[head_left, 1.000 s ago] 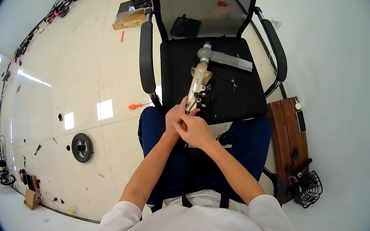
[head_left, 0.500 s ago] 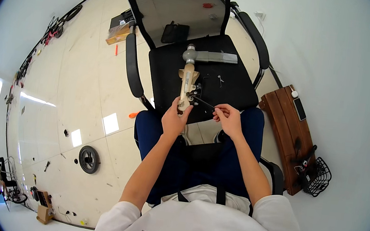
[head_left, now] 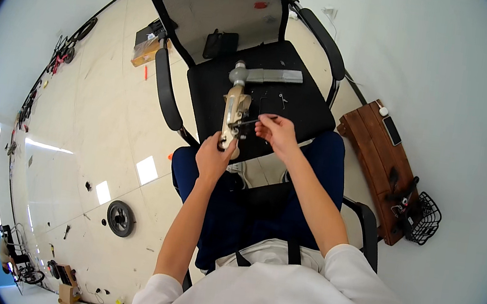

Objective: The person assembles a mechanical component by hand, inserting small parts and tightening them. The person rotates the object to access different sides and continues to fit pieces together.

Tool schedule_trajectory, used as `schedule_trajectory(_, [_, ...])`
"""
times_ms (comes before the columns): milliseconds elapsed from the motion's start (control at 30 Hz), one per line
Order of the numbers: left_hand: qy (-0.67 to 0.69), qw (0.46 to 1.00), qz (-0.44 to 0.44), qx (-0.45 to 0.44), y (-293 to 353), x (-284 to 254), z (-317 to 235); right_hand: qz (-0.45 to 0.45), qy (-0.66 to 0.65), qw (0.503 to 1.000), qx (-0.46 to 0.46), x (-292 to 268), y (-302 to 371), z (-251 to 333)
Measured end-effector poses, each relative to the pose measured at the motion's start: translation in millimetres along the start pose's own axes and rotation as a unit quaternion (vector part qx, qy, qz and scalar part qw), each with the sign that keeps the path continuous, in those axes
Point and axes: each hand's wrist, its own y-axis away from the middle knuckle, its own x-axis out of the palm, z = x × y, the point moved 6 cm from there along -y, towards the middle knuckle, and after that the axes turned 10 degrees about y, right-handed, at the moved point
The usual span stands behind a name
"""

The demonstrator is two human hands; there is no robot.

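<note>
Gripping the beige part (head_left: 233, 117) upright at its near end, left hand (head_left: 213, 159) steadies it while right hand (head_left: 275, 133) pinches a thin tool (head_left: 254, 120) crosswise against it.

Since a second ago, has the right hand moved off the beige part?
Yes. The right hand has pulled away to the right of the beige part, now holding a thin dark tool; the left hand grips the part's near end.

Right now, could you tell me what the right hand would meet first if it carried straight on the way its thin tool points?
Probably the beige part that the left hand steadies: the right hand aims its thin dark tool leftward at it, tip apparently touching already, though depth is unclear.
</note>
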Motion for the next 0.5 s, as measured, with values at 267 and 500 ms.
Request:
schedule_trajectory(267, [0.09,0.993,0.028,-0.07,16,6,5,-0.031,0.035,0.999,0.013,6,7,-26])
schedule_trajectory(500, [0.51,0.77,0.154,-0.351,21,47,40,-0.009,0.268,0.963,-0.015,23,-22,1])
